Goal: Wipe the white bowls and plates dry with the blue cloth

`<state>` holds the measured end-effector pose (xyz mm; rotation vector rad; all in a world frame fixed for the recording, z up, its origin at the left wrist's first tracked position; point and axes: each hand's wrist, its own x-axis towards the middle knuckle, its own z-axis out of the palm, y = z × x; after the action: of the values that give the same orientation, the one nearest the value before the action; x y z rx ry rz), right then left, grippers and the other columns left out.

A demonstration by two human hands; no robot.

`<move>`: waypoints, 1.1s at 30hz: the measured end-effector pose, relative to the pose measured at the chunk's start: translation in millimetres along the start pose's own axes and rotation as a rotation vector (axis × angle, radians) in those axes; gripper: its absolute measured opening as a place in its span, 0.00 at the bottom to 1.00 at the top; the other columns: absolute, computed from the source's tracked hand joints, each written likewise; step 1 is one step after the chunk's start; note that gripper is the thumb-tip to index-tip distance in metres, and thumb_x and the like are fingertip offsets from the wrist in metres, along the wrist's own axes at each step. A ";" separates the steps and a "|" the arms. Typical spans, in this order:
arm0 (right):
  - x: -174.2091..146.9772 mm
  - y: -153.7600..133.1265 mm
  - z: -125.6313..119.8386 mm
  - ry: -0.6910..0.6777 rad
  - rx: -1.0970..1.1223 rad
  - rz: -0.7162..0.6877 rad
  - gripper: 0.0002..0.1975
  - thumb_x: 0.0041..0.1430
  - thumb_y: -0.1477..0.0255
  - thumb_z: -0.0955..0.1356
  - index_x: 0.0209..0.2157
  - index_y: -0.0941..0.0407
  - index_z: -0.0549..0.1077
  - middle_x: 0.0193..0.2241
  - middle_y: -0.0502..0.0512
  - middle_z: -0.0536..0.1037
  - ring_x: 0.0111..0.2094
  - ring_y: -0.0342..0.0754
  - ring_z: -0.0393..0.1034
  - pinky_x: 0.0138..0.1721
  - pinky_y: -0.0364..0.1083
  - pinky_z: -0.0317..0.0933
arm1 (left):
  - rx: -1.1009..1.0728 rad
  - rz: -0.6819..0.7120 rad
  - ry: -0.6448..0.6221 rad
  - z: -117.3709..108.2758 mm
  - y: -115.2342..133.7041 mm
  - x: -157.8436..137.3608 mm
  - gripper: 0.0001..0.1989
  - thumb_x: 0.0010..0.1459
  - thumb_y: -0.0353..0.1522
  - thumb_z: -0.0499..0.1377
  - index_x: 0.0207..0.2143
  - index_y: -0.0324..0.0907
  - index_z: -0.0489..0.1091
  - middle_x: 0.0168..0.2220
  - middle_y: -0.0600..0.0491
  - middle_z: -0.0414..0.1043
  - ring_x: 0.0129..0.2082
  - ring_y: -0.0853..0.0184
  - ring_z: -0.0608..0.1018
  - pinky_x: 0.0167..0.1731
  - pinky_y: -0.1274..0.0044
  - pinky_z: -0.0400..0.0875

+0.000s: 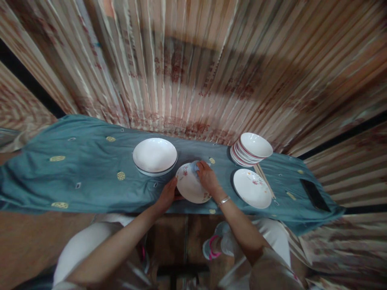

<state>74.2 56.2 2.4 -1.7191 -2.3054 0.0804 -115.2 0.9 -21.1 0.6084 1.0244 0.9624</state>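
A white plate with red flower prints (192, 187) is tilted up off the cloth in front of me. My left hand (168, 194) grips its left edge, thumb at the rim and fingers beneath. My right hand (206, 177) is closed on a light blue cloth (195, 166), which presses against the plate's upper face near the far rim. To the left stands a short stack of white plates (155, 155). On the right lies another flowered plate (252, 188), apart from my hand.
A stack of white bowls (250, 150) stands at the back right, with chopsticks (265, 180) beside it. A black phone (314, 195) lies near the right end. A teal cloth (96, 177) covers the narrow table. Pleated curtains (193, 72) hang close behind; dark poles flank both ends.
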 end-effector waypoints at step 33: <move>-112.0 -35.6 -1.2 -0.041 0.426 -0.116 0.19 0.67 0.76 0.61 0.54 0.54 0.75 0.51 0.60 0.77 0.52 0.51 0.72 0.56 0.53 0.68 | 0.089 0.014 -0.029 -1.2 0.3 0.6 0.36 0.55 0.53 0.60 0.56 0.36 0.69 0.38 0.45 0.79 0.36 0.56 0.80 0.30 0.67 0.77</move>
<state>70.8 -60.7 -9.1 -1.3792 -2.2056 0.5456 -116.3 1.6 -21.6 0.7024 1.0422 0.9214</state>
